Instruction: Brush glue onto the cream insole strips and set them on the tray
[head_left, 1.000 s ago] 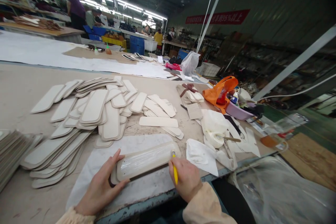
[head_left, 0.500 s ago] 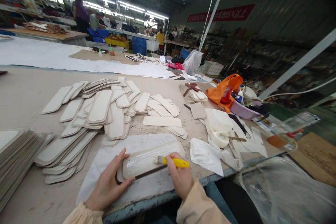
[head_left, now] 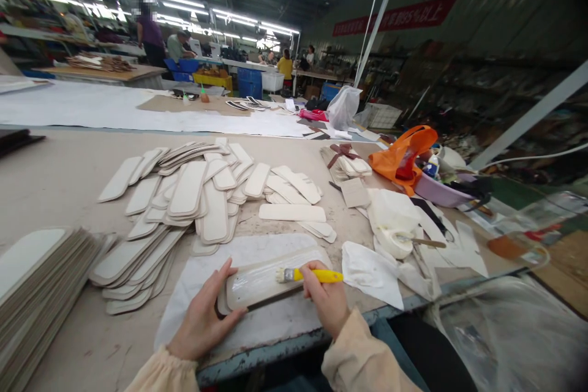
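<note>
A long pale panel with rounded corners [head_left: 261, 286] lies on a white sheet [head_left: 184, 294] at the table's front edge, its surface glossy and wet-looking. My left hand [head_left: 206, 312] rests at the panel's left end, thumb and fingers spread around its corner and touching its edges. In my right hand [head_left: 325, 297] is a brush with a yellow handle [head_left: 328, 276]; the bristles touch the panel's top right of its middle. Beyond the sheet lies a loose heap of similar cream pieces [head_left: 186, 187].
Left stands a tall stack of pieces [head_left: 55, 269]. To the right are a crumpled white cloth [head_left: 370, 272], a white tub [head_left: 397, 239] with a stick across it, an orange bag [head_left: 404, 156] and a purple basin [head_left: 441, 193]. People work in the background.
The whole view has shifted, so table and hands appear further right. The brush remains on the panel, slightly nearer its middle. My left hand keeps its place at the panel's end.
</note>
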A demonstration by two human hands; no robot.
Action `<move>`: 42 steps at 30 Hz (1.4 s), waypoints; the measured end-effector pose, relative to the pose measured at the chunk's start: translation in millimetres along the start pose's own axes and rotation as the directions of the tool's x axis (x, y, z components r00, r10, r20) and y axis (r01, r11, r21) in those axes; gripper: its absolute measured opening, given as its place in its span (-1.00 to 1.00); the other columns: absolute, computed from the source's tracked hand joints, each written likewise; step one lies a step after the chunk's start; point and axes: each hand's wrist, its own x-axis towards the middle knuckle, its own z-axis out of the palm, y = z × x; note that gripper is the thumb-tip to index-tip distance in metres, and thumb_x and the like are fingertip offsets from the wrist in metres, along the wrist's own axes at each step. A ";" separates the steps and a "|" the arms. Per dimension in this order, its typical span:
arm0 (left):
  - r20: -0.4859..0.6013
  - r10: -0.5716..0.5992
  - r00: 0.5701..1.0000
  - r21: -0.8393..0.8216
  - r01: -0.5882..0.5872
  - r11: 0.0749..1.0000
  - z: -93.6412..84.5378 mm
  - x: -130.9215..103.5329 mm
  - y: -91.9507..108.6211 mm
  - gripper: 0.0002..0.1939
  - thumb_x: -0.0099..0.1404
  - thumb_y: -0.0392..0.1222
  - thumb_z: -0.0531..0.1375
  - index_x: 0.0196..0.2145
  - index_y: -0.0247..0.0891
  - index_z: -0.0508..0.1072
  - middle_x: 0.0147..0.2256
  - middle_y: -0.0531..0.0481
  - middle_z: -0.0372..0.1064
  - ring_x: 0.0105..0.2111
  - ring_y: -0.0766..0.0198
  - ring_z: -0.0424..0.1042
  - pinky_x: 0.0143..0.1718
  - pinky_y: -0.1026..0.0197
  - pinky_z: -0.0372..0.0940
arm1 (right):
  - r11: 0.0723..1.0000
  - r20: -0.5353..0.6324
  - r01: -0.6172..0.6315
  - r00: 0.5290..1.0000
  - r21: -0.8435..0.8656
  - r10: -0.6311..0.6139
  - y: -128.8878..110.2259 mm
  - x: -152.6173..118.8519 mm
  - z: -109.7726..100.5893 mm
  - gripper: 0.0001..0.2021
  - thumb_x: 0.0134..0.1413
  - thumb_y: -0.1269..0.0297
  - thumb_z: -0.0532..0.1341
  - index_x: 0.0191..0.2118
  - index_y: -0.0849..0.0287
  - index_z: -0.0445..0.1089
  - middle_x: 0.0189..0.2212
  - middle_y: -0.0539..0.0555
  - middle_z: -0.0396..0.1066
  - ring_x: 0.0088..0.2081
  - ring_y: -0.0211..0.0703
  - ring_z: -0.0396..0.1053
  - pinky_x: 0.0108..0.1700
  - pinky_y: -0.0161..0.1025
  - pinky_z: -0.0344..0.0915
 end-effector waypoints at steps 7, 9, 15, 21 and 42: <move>-0.029 0.016 0.999 0.007 -0.016 1.000 -1.2 0.8 1.8 -0.17 0.17 -0.04 0.21 0.29 -0.13 -0.11 0.06 -0.13 0.33 0.08 0.02 0.31 0.14 -0.07 0.21 | 0.994 -0.237 -0.019 0.972 -0.103 -0.006 3.5 15.8 -64.5 -0.71 0.15 0.03 0.10 -0.41 0.14 0.29 -0.71 -0.10 0.19 -0.62 -0.22 0.19 -0.49 -0.29 0.14; -0.032 0.025 0.999 0.017 -0.025 1.000 -0.7 1.8 1.3 -0.18 0.17 -0.04 0.21 0.28 -0.13 -0.10 0.05 -0.13 0.33 0.07 0.02 0.32 0.13 -0.08 0.22 | 0.999 -0.208 -0.020 0.978 0.032 0.026 -2.4 14.7 -57.0 -0.72 0.14 0.03 0.11 -0.39 0.14 0.28 -0.72 -0.11 0.17 -0.64 -0.24 0.16 -0.54 -0.31 0.11; -0.013 0.036 0.999 0.046 -0.035 0.998 2.0 1.6 -3.2 -0.19 0.17 0.00 0.21 0.26 -0.14 -0.08 0.05 -0.16 0.32 0.08 0.01 0.32 0.09 -0.10 0.26 | 0.956 0.073 -0.053 0.997 0.289 0.034 -22.0 1.0 25.2 -0.76 0.17 0.09 0.09 -0.39 0.15 0.27 -0.73 -0.14 0.17 -0.66 -0.31 0.14 -0.54 -0.37 0.13; -0.036 0.038 0.999 0.042 -0.036 0.998 2.9 2.0 -8.6 -0.19 0.14 0.02 0.22 0.26 -0.12 -0.04 0.05 -0.13 0.34 0.05 0.02 0.35 0.05 -0.05 0.32 | 0.979 0.138 -0.062 0.990 0.193 0.035 -15.9 2.3 50.0 -0.79 0.17 0.16 0.09 -0.39 0.16 0.33 -0.74 -0.15 0.19 -0.65 -0.32 0.20 -0.51 -0.39 0.17; 0.016 0.062 0.998 0.090 -0.063 0.994 -0.3 4.2 -7.0 -0.29 0.17 0.02 0.20 0.21 -0.14 0.04 0.13 -0.20 0.24 0.13 -0.05 0.25 0.11 -0.17 0.22 | 0.983 -0.285 0.143 0.953 0.113 -0.106 21.6 61.3 -99.8 -0.64 0.11 -0.04 0.15 -0.21 0.19 0.34 -0.47 0.02 0.41 -0.48 -0.23 0.34 -0.47 -0.34 0.26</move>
